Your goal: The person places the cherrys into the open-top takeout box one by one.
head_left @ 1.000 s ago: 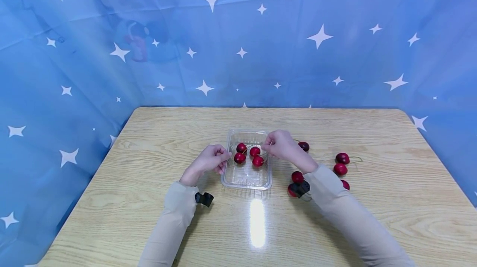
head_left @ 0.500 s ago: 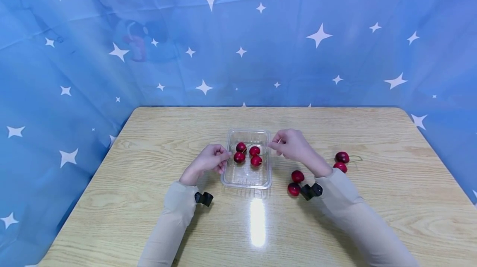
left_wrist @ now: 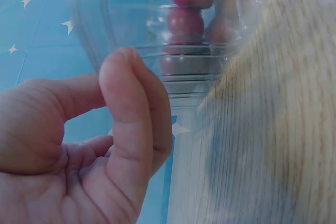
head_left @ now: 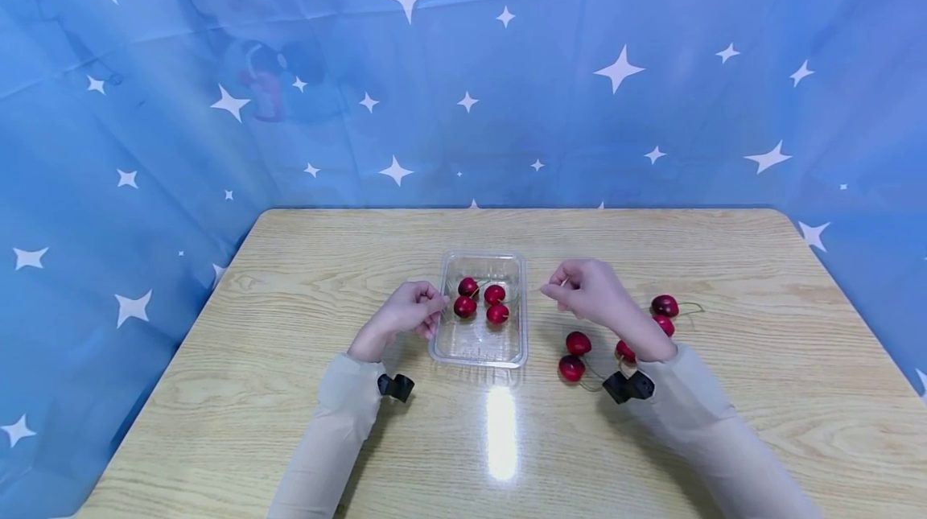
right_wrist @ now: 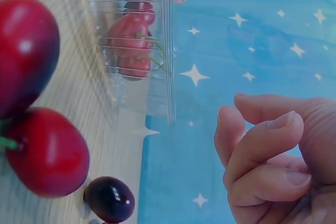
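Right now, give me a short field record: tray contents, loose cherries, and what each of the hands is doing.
tray: clear plastic tray on the wooden table
in tray: four red cherries
loose cherries: at least five on the table right of the tray
left hand: fingers curled, at the tray's left wall
right hand: fingers curled, raised to the right of the tray, holds no cherry

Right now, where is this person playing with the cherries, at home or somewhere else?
Probably a set-up recording corner, not a kitchen: a blue star-printed cloth hangs round a bare wooden table, and it holds only a clear plastic tray and red cherries.
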Motion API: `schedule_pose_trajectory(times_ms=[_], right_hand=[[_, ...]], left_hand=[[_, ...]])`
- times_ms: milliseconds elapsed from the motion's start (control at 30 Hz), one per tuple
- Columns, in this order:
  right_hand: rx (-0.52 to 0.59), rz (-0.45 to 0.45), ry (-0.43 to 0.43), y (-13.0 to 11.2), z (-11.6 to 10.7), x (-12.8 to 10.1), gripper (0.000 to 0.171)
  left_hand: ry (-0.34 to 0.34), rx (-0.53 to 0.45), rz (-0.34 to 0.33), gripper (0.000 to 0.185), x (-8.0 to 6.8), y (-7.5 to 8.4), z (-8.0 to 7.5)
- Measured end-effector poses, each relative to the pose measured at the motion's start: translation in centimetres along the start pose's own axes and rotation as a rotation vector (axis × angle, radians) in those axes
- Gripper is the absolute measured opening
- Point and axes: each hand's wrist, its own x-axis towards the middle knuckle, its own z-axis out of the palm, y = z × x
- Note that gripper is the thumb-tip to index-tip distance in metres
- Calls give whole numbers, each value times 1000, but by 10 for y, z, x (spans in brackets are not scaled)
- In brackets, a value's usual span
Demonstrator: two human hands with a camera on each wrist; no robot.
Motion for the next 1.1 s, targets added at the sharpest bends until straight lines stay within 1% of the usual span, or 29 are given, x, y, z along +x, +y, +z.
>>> schedule_pose_trajectory(times_ms=[267,533,700,767,967,1100], right_hand=[[1,-64,38,11,-2,-13,15],[-9,-26,31,18,-5,-26,15],[-15,-24,23,21,-8,-36,17],[-13,-27,25,22,-9,-39,16],[16,-21,31,27,-11,-47,13],[29,-4,22,31,-11,-52,13]], left_hand=[[2,-1,0,14,-1,1,0],[-3,8,-5,16,-1,1,0],[-12,8,-3,16,-1,2,-1],[-14,8,-8,15,-3,6,0],[-13,10,-9,15,-19,26,2],[-12,8,-8,14,-22,30,3]])
